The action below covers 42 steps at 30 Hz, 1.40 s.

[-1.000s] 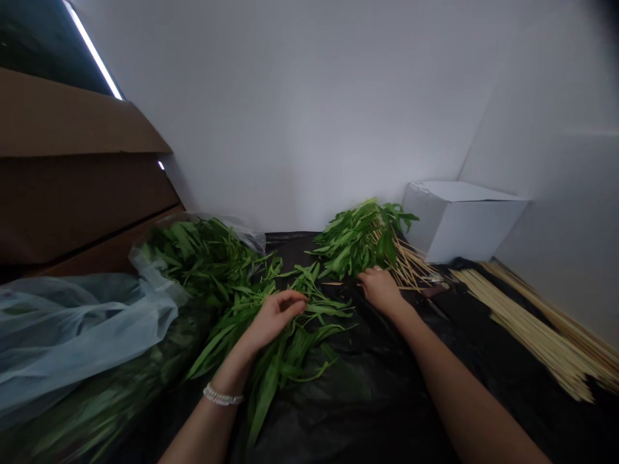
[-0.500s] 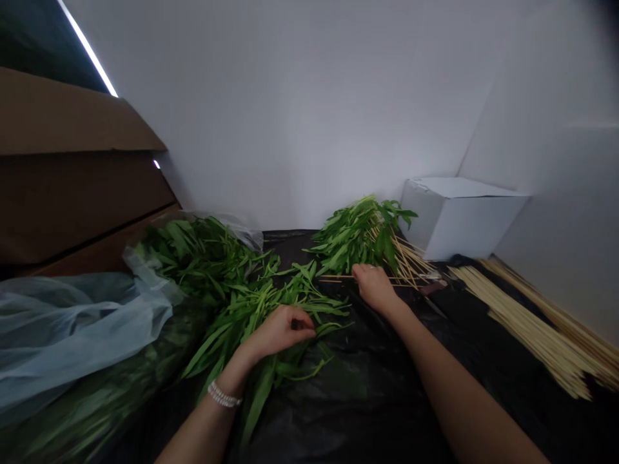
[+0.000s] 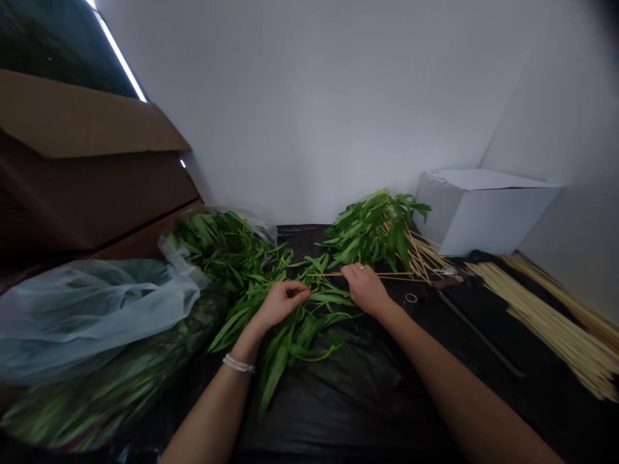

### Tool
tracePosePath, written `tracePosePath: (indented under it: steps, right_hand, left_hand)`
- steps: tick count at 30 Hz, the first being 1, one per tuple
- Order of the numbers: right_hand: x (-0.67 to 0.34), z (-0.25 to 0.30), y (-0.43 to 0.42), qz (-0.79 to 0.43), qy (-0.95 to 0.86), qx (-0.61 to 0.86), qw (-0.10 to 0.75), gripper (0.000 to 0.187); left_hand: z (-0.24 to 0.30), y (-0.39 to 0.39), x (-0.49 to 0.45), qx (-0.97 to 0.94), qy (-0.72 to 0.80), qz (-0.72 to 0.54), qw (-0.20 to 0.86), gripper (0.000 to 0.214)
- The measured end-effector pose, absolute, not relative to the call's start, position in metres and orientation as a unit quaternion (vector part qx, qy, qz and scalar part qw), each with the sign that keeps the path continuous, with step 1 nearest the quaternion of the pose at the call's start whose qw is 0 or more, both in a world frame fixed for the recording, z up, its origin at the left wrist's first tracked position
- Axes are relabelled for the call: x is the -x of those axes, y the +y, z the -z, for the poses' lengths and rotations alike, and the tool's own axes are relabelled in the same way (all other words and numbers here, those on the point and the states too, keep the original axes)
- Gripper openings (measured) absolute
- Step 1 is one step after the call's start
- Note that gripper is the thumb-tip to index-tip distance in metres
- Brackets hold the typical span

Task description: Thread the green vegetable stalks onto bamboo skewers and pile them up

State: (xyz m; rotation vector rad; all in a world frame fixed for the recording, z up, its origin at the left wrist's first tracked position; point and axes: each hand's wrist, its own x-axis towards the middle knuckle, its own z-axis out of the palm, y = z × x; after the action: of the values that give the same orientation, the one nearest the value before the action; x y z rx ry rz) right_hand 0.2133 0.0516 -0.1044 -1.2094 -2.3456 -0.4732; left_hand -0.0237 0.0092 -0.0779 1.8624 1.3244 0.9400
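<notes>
My right hand (image 3: 365, 288), with a ring on it, is closed round a thin wooden skewer (image 3: 325, 275) just in front of a leafy bundle. The skewer's tip points left over a heap of loose green leafy stems (image 3: 280, 374). Over that heap is my left hand (image 3: 279, 303), its thumb and fingertips pinched together close to the skewer's tip; what they hold is too small to make out. Behind my right hand lies a pile of skewers threaded with leaves (image 3: 360, 232), their bare ends (image 3: 423, 254) pointing right.
A clear plastic bag (image 3: 106, 309) of greens lies at the left, by a cardboard box (image 3: 97, 193). Bare sticks (image 3: 541, 322) lie at the right, before a white box (image 3: 503, 219). A dark-handled tool (image 3: 447, 282) rests on the black plastic sheet (image 3: 338, 419).
My left hand has moved forward over the leaves, nearer the skewer's tip. My right hand has shifted left with the skewer. The view has turned slightly left.
</notes>
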Motion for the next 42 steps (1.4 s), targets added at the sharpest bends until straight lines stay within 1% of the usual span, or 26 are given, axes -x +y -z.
tracePosePath:
  steps: [2, 6, 8, 13, 17, 20, 23, 26, 27, 29, 30, 32, 35, 36, 37, 38, 39, 41, 42]
  right_hand:
    - [-0.215, 0.104, 0.053, 0.172, -0.849, 0.443, 0.232, 0.022]
    - [-0.217, 0.104, 0.056, 0.172, -0.848, 0.445, 0.231, 0.022]
    - [-0.218, 0.106, 0.057, 0.169, -0.850, 0.444, 0.229, 0.022]
    - [-0.218, 0.109, 0.058, 0.163, -0.847, 0.440, 0.251, 0.023]
    - [-0.216, 0.110, 0.058, 0.155, -0.850, 0.428, 0.267, 0.025]
    - [-0.214, 0.111, 0.057, 0.142, -0.852, 0.426, 0.270, 0.026]
    - [-0.211, 0.110, 0.055, 0.132, -0.855, 0.428, 0.262, 0.030]
    - [-0.211, 0.105, 0.051, 0.132, -0.845, 0.452, 0.254, 0.032]
    - [-0.211, 0.102, 0.050, 0.133, -0.838, 0.465, 0.253, 0.033]
    - [-0.212, 0.098, 0.047, 0.134, -0.825, 0.489, 0.248, 0.033]
    - [-0.213, 0.096, 0.046, 0.134, -0.822, 0.496, 0.245, 0.034]
    - [-0.212, 0.094, 0.045, 0.131, -0.821, 0.503, 0.236, 0.035]
    - [-0.209, 0.094, 0.043, 0.128, -0.826, 0.500, 0.226, 0.035]
    - [-0.208, 0.095, 0.042, 0.128, -0.828, 0.497, 0.226, 0.034]
    - [-0.208, 0.096, 0.042, 0.130, -0.829, 0.495, 0.227, 0.032]
    - [-0.207, 0.097, 0.042, 0.131, -0.829, 0.493, 0.229, 0.031]
    - [-0.206, 0.097, 0.042, 0.133, -0.830, 0.491, 0.229, 0.029]
    - [-0.206, 0.098, 0.042, 0.136, -0.831, 0.488, 0.229, 0.027]
    - [-0.205, 0.099, 0.042, 0.138, -0.832, 0.486, 0.228, 0.026]
  left_hand:
    - [0.076, 0.005, 0.018, -0.713, 0.501, -0.346, 0.347, 0.024]
    - [0.073, -0.003, 0.007, -0.715, 0.450, -0.294, 0.448, 0.024]
    - [0.073, -0.002, 0.006, -0.699, 0.443, -0.301, 0.473, 0.026]
    - [0.076, 0.004, 0.010, -0.662, 0.454, -0.388, 0.453, 0.028]
    - [0.077, 0.007, 0.014, -0.653, 0.469, -0.419, 0.422, 0.029]
    - [0.083, 0.011, 0.018, -0.662, 0.490, -0.432, 0.368, 0.027]
    - [0.090, 0.016, 0.023, -0.707, 0.527, -0.414, 0.226, 0.026]
    - [0.092, 0.018, 0.026, -0.776, 0.532, -0.326, 0.089, 0.032]
    - [0.091, 0.017, 0.026, -0.796, 0.527, -0.291, 0.063, 0.031]
    - [0.086, 0.013, 0.025, -0.826, 0.510, -0.235, 0.048, 0.020]
    - [0.082, 0.011, 0.024, -0.836, 0.499, -0.219, 0.068, 0.015]
    - [0.073, 0.004, 0.022, -0.839, 0.474, -0.202, 0.174, 0.015]
    - [0.060, -0.004, 0.021, -0.790, 0.424, -0.185, 0.401, 0.030]
    - [0.058, -0.005, 0.020, -0.767, 0.416, -0.193, 0.450, 0.035]
    - [0.058, -0.004, 0.020, -0.746, 0.420, -0.213, 0.471, 0.038]
    - [0.060, -0.003, 0.019, -0.731, 0.437, -0.246, 0.462, 0.040]
    - [0.063, 0.000, 0.019, -0.724, 0.464, -0.285, 0.425, 0.038]
    - [0.075, 0.007, 0.019, -0.728, 0.521, -0.339, 0.288, 0.029]
    - [0.081, 0.010, 0.020, -0.741, 0.537, -0.339, 0.216, 0.023]
